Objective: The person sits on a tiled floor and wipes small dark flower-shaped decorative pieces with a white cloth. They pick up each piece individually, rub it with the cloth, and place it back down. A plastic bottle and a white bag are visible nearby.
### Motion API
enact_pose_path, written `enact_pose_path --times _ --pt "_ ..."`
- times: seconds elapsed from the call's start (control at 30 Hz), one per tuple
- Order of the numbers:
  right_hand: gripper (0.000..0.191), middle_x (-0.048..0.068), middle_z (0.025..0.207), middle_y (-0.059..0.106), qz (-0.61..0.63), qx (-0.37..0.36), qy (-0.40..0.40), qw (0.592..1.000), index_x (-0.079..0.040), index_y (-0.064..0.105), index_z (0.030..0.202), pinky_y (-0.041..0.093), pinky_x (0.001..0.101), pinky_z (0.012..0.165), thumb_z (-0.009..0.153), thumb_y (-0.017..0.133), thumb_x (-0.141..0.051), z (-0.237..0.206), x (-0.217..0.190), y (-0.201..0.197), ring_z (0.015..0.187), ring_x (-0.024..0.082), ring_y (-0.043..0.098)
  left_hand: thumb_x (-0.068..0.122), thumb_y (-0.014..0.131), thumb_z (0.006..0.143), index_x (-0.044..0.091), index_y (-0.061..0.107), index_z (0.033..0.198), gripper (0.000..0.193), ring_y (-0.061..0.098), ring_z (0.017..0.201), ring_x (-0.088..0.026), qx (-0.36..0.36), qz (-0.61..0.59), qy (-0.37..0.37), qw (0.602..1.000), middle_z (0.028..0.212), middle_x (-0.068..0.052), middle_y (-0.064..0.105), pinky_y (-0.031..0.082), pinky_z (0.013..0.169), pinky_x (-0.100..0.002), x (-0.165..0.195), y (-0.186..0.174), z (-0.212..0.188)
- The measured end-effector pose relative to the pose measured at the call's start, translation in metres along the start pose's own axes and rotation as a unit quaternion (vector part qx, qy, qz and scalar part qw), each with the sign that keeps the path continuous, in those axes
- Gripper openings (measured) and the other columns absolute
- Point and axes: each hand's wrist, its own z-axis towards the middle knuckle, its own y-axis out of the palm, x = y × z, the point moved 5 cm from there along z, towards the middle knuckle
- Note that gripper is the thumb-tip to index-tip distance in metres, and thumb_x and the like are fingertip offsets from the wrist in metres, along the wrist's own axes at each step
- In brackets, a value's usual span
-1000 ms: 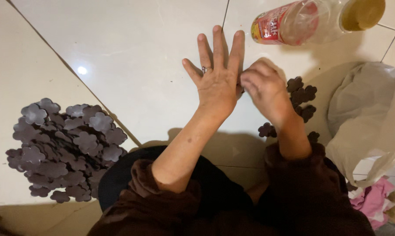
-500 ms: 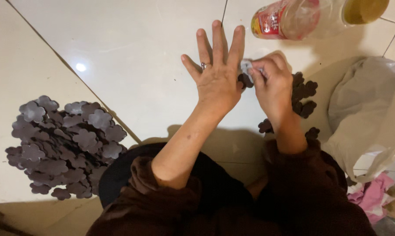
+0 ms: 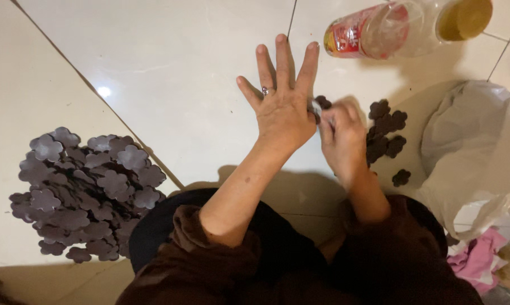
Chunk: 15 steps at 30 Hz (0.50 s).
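My left hand (image 3: pixel 281 110) is spread flat above the white tiled floor, fingers wide apart, with a ring on one finger. Its thumb is hidden on the right side. My right hand (image 3: pixel 342 135) is blurred and sits tight against that thumb side. Its fingers pinch a small dark brown flower-shaped piece (image 3: pixel 322 103). A few more flower-shaped pieces (image 3: pixel 386 133) lie on the floor just right of my right hand. A big pile of the same pieces (image 3: pixel 80 192) lies far left, away from both hands.
A clear plastic bottle (image 3: pixel 401 25) with a red label and yellowish liquid lies on its side at the top right. A crumpled white plastic bag (image 3: pixel 475 152) fills the right edge, with pink cloth (image 3: pixel 480 257) below it. My dark-clothed knees are at the bottom.
My right hand has slid down toward me along the left hand's side, and a dark flower-shaped piece now shows at its fingertips. The left hand stays spread.
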Motion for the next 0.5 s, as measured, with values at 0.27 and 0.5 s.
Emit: enact_pose_path --times 0.27,0.5 --pt "0.017 0.017 0.103 0.061 0.103 0.034 0.105 0.989 0.002 0.06 0.104 0.057 0.0336 0.074 0.097 0.074 0.008 0.003 0.031 -0.008 0.084 0.027 0.067 0.027 0.083 0.078 0.028 0.01 0.163 0.112 -0.012 0.155 -0.05 -0.042 0.006 -0.01 0.999 0.17 -0.02 -0.007 0.003 0.111 -0.087 0.001 0.001 -0.001" --pt "0.019 0.017 0.098 0.061 0.047 0.026 -0.008 0.999 0.001 0.06 0.097 0.052 0.0395 0.075 0.092 0.076 0.01 0.008 0.008 0.0 0.087 0.033 0.063 0.018 0.081 0.08 0.029 0.01 0.165 0.111 -0.013 0.154 -0.05 -0.027 0.019 -0.008 0.999 0.17 -0.021 -0.007 0.003 0.109 -0.086 0.001 0.001 0.003"
